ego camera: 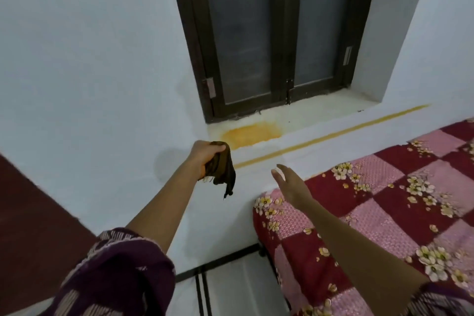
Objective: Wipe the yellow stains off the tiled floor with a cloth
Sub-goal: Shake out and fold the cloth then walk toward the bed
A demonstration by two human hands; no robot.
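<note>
I see the left hand (205, 152) fisted on 1 brown cloth (223, 169), arm stretched toward 12 o'clock, prob. to reach the yellow stain (250, 134) on the sill below the window (272, 33). Right hand (291, 182) is spread, empty, over the bed (384, 200) at 3 o'clock, likely for balance. Count: 1 patch, 1 yellow streak (333, 134), 2 panes. Tiled floor (230, 290) at 6 o'clock.

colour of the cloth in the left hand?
Dark olive-brown cloth, bunched in the left hand; head view.
</note>
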